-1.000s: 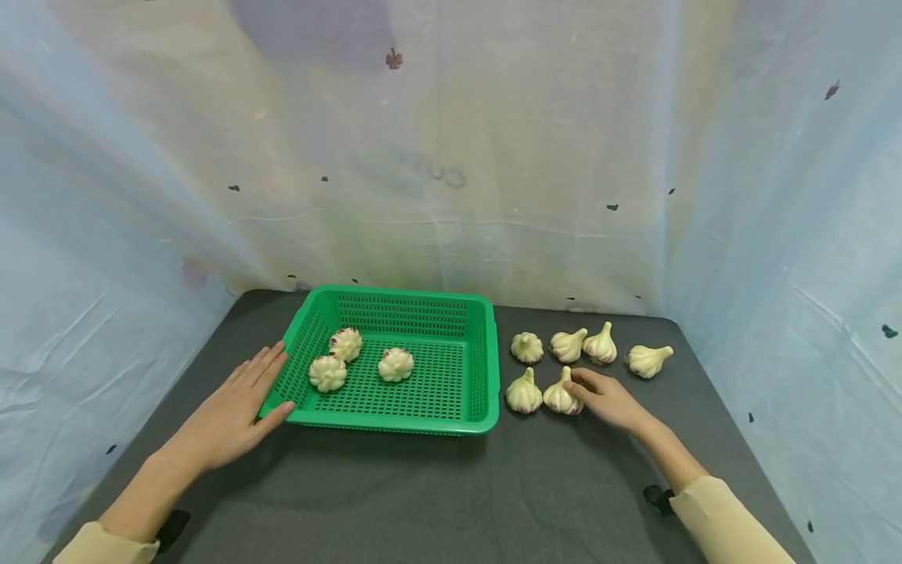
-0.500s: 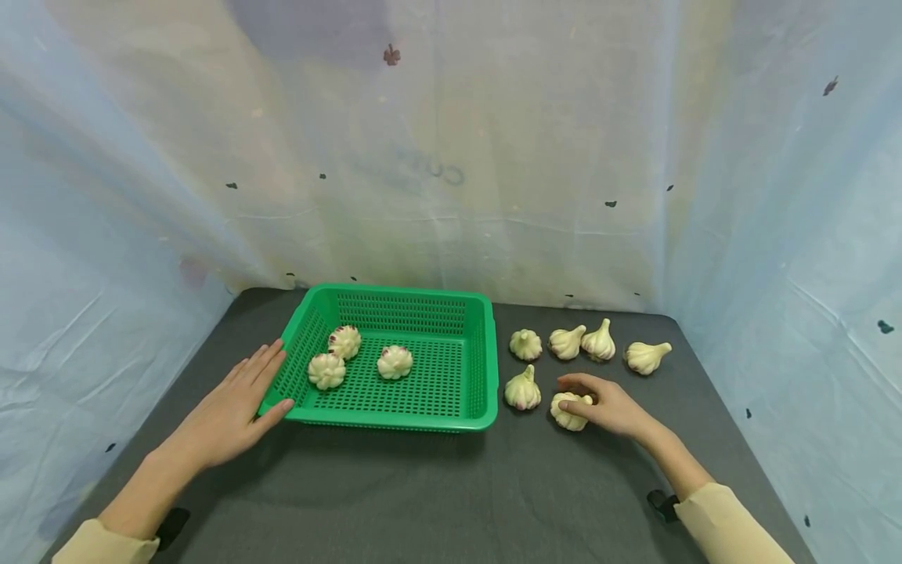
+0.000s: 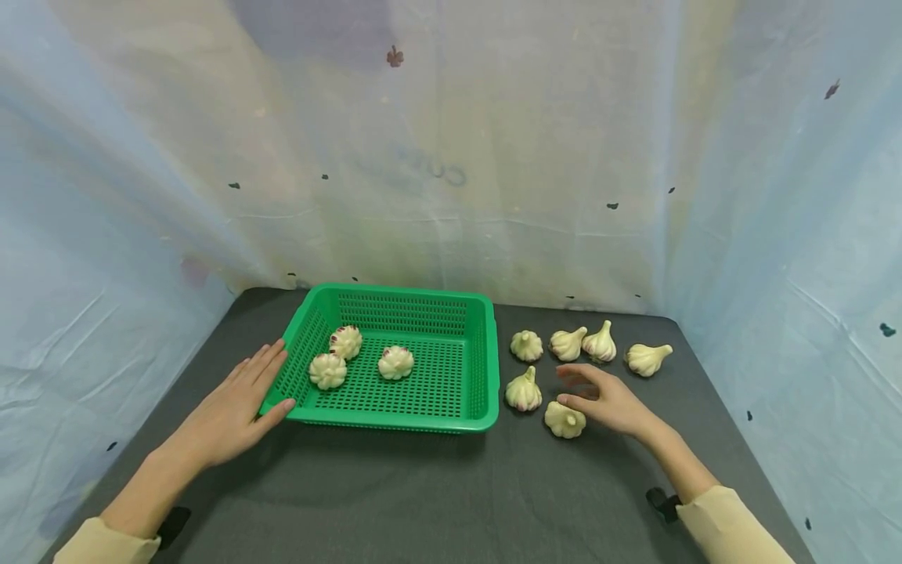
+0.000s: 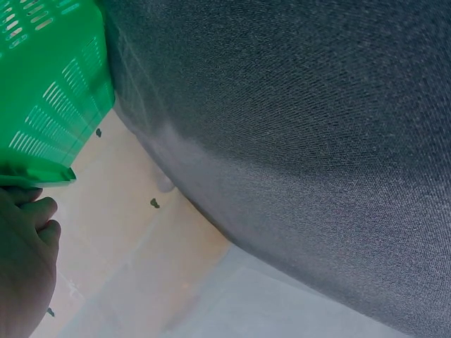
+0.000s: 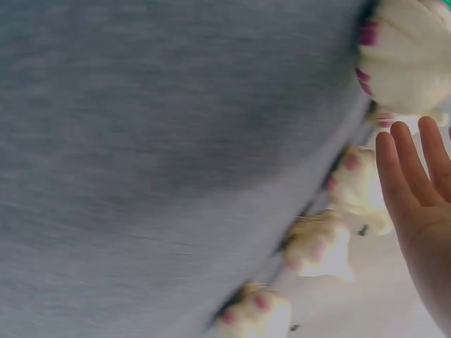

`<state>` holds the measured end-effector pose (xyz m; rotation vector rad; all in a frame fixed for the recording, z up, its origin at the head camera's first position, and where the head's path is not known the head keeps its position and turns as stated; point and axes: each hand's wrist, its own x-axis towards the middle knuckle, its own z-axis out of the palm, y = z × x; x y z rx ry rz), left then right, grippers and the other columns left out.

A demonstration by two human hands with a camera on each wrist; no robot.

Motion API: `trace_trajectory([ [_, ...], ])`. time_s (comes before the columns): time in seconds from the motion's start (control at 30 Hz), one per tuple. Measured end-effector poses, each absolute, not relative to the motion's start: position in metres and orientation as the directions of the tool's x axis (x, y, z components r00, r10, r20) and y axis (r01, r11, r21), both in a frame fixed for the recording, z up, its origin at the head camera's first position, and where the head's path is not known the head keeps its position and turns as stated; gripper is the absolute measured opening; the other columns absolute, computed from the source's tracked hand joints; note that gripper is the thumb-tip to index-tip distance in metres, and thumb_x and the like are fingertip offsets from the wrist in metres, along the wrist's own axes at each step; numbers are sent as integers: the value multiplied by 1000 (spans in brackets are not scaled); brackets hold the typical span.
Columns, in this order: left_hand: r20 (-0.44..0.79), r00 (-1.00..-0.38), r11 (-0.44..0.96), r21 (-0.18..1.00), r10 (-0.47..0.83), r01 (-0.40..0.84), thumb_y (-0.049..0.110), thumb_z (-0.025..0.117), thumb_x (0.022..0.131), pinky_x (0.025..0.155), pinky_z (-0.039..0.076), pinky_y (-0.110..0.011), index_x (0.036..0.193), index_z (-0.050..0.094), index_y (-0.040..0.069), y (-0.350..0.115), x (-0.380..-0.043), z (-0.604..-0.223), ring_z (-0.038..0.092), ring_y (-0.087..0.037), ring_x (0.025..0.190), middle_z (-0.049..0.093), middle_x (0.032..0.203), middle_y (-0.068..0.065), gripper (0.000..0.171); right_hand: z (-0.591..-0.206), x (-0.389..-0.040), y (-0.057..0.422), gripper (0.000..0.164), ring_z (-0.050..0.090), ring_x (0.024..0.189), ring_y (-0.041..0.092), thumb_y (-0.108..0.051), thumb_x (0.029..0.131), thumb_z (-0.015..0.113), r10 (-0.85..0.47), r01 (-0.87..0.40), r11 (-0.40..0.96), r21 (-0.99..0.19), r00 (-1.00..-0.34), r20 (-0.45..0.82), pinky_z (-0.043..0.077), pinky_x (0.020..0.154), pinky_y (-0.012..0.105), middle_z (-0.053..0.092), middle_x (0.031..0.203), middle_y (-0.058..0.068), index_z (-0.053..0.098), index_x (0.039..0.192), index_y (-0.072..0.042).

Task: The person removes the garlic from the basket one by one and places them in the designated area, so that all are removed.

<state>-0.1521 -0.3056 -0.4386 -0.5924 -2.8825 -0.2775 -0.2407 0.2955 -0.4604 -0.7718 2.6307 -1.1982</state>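
Observation:
My left hand (image 3: 229,415) rests on the left rim of a green plastic basket (image 3: 395,425), fingers extended and thumb near its front corner. Inside the basket are three garlic bulbs (image 3: 328,371), root ends up. On the right, my right hand (image 3: 607,399) hovers just behind a garlic bulb (image 3: 565,420) whose stem points toward the head camera. Its fingers look loose and nearly straight in the right wrist view, with nothing gripped. Whether the thumb touches that bulb cannot be told. Another garlic bulb (image 3: 523,390) stands between it and the basket.
Behind the right hand, several more garlic bulbs (image 3: 599,342) form a back row on the dark cloth-covered table (image 3: 395,501). One bulb (image 3: 647,359) lies at the far right. Pale plastic sheeting (image 3: 451,235) encloses the back and both sides.
The bulb by my right hand has come toward the table's front and turned from stem-up to tilted. My right hand has let go of it and drawn slightly back. The left hand has stayed put.

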Motion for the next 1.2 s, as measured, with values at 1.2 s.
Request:
trace_trajectory([
  [1.2,193,-918,908,176,346,380,44,59,106,131,-2,-38,166,20,3,-304,-151,-437,12,-35,160,17,172,-18,83,-351,-330,56,52,62,128,25,-35,105,65,-821,-597,453,-662,-568,-50,54,103,39,56,151,9,54,151,-12],
])
